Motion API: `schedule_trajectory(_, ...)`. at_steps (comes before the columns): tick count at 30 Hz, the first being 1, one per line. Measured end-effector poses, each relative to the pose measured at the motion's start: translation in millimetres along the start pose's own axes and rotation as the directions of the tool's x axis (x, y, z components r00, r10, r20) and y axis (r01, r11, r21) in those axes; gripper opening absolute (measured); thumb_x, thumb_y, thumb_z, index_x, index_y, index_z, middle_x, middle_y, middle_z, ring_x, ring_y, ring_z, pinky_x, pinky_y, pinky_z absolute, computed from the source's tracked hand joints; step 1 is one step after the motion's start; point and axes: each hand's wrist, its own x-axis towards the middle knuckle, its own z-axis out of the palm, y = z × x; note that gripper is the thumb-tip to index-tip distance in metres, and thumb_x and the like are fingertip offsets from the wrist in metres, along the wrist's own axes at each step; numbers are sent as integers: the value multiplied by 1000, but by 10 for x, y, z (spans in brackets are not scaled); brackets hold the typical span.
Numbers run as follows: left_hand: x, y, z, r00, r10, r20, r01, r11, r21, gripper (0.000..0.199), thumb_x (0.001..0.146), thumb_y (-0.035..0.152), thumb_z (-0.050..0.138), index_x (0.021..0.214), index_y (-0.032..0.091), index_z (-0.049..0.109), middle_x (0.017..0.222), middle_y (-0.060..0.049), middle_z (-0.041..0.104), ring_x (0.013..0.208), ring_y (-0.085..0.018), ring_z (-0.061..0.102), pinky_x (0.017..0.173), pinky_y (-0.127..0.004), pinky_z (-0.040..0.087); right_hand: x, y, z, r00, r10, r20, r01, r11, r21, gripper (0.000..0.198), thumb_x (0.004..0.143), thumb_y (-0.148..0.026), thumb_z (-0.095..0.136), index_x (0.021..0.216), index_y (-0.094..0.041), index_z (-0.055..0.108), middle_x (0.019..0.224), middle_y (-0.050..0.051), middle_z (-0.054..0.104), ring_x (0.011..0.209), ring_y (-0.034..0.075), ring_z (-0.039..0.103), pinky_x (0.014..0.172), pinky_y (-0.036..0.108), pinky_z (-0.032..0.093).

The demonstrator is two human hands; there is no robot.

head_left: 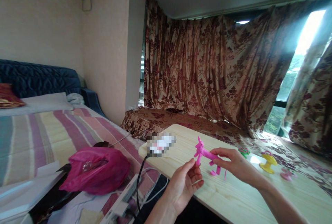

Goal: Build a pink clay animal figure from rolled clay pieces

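Observation:
A pink animal figure point(206, 153), seemingly modelled from clay, is held up over the light wooden table. It has pointed ears, a long body, legs and a thin tail. My right hand point(240, 167) pinches its back end between thumb and fingers. From below and to the left, my left hand point(185, 182) has its thumb and forefinger closed on a front leg, the other fingers loosely curled. Just under the figure a small pink lump point(213, 173) shows, partly behind the legs; I cannot tell whether it touches the figure.
On the table point(181, 137), a green-topped piece point(244, 152), a yellow mushroom-like piece point(268, 161) and a pink one point(287, 174) stand to the right. A blurred-out white device point(161, 144) with a black cable lies left. A pink bag point(95, 170) rests beside a power strip point(121, 199).

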Motion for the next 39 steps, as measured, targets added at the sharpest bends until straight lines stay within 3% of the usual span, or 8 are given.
schedule_trajectory(6, 69, 30, -37, 997, 32, -66, -34, 999, -34, 17, 77, 26, 67, 84, 11, 63, 67, 0, 62, 56, -9, 60, 60, -24, 50, 73, 94, 37, 998, 20, -54, -23, 998, -57, 24, 81, -35, 54, 94, -20, 68, 84, -1, 70, 77, 18, 63, 69, 26, 48)
schedule_trajectory(13, 72, 74, -260, 979, 59, -193, -70, 996, -53, 17, 81, 21, 59, 97, 13, 60, 64, 2, 62, 53, -9, 60, 57, -24, 51, 434, 591, 253, 981, 154, -120, -172, 972, -161, 16, 83, -24, 54, 90, -16, 66, 71, 0, 66, 66, 16, 62, 62, 27, 49)
schedule_trajectory(20, 111, 64, -308, 966, 113, -233, -115, 993, 8, 18, 79, 18, 60, 96, 12, 61, 67, 1, 62, 55, -9, 60, 57, -23, 51, 604, 841, 533, 953, 292, -82, -303, 915, -265, 24, 89, -32, 53, 106, -16, 58, 105, 5, 61, 85, 17, 61, 73, 35, 52)
schedule_trajectory(28, 128, 41, -301, 958, 177, -223, -159, 983, 95, 19, 77, 19, 63, 94, 13, 63, 68, 1, 60, 56, -8, 59, 57, -22, 51, 608, 857, 642, 943, 327, -59, -328, 889, -318, 25, 89, -31, 53, 110, -18, 57, 112, 6, 59, 92, 18, 60, 77, 37, 51)
schedule_trajectory(34, 123, 41, -305, 949, 248, -195, -207, 955, 211, 19, 76, 21, 62, 93, 13, 64, 71, -1, 60, 58, -9, 59, 59, -22, 50, 593, 810, 570, 954, 291, -69, -298, 903, -309, 26, 89, -32, 54, 110, -17, 57, 111, 6, 59, 92, 19, 60, 78, 37, 51)
schedule_trajectory(39, 172, 52, -258, 922, 371, -113, -283, 843, 458, 20, 75, 25, 63, 91, 13, 65, 70, -2, 61, 61, -11, 57, 61, -23, 47, 423, 891, 225, 965, 230, -127, -254, 943, -216, 24, 89, -31, 52, 108, -18, 58, 112, 6, 59, 94, 18, 59, 80, 38, 50)
